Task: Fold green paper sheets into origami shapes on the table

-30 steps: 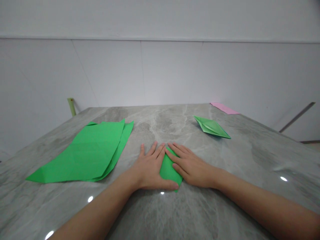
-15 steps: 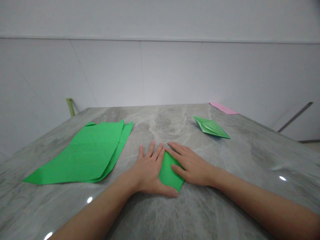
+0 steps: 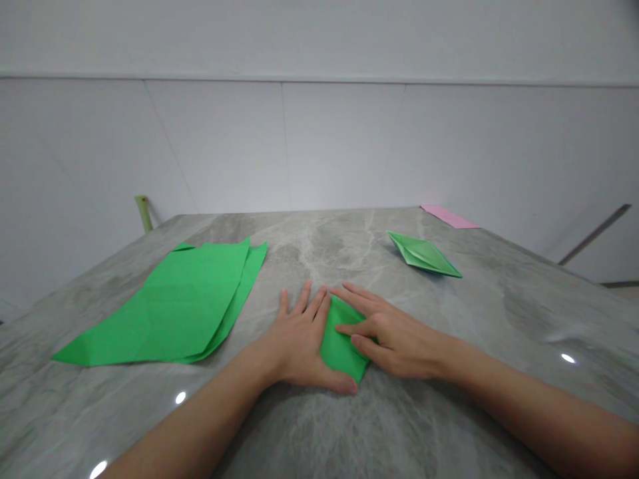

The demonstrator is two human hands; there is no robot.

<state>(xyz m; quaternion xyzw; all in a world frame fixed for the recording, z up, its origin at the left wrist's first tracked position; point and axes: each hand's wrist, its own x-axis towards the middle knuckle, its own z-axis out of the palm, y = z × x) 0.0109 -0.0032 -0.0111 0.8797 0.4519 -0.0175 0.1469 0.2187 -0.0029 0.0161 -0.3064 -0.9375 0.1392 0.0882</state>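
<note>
A small folded piece of green paper [image 3: 339, 342] lies on the grey marbled table between my hands. My left hand [image 3: 302, 346] rests flat with its fingers spread, covering the paper's left edge, its thumb across the near corner. From the right, my right hand [image 3: 392, 336] touches the paper. Its index finger is stretched out on the paper's face, the thumb lies just below, and the other fingers reach along the far right edge. Neither hand grips anything. Parts of the paper's edges are hidden under the hands.
Several large green paper sheets [image 3: 180, 306] lie stacked at the left of the table [image 3: 319, 246]. A folded green paper shape [image 3: 424, 255] sits at the back right, and pink paper [image 3: 449, 217] at the far right edge. A white wall [image 3: 319, 146] stands behind.
My right hand has shifted slightly toward me, and its index finger now points further down the paper's face, apart from the others. My left hand stays in place.
</note>
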